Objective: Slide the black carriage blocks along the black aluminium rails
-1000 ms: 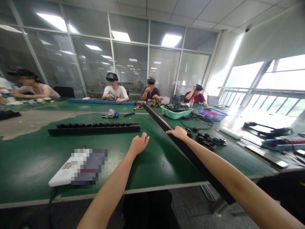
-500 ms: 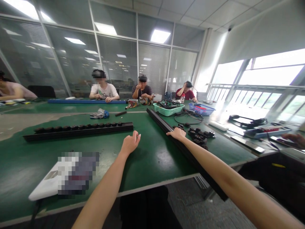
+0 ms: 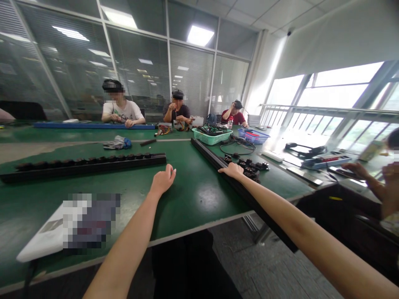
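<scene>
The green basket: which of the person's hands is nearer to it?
Right. The right hand, on the long black rail, is on the near side of the green basket; the left hand is farther away, toward the left.

Your left hand [image 3: 163, 180] and right hand [image 3: 233, 170] are both ungloved, uncovered from knuckles to wrist. Behind them run your two slender forearms, the left forearm [image 3: 131, 241] and the right forearm [image 3: 296, 220], bare and smooth in outline, each narrow near the hand and broader farther back, down to where the view cuts them off. Lower down, you wear plain black cloth legwear [image 3: 190, 270], matte and so dark that seams or stitching cannot be told.
</scene>
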A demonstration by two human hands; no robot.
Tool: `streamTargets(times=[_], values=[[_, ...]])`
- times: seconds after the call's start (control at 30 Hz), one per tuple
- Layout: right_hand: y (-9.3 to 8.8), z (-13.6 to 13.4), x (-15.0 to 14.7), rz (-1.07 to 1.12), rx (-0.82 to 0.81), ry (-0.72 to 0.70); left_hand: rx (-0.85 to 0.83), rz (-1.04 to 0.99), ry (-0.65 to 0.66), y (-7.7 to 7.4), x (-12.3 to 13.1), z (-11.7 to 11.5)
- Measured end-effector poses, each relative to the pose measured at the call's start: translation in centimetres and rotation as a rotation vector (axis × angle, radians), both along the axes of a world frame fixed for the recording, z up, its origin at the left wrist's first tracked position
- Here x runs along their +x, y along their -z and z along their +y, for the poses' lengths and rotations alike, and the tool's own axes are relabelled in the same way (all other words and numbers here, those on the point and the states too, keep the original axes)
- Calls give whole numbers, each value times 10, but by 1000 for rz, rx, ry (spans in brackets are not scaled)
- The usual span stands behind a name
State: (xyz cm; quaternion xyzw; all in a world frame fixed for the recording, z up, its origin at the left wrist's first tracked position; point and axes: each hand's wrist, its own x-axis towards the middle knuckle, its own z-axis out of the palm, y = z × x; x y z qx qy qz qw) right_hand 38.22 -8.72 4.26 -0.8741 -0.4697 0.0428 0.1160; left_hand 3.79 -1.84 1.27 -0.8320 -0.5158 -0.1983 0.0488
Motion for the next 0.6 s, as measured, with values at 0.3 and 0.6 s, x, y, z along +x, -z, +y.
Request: streamTargets(times=[0.3, 0.6], values=[[15, -2, 31, -73, 6, 5, 5, 60, 8, 2, 0, 5], [21, 3, 61, -144, 49, -34, -13, 144, 10, -2, 4, 4]])
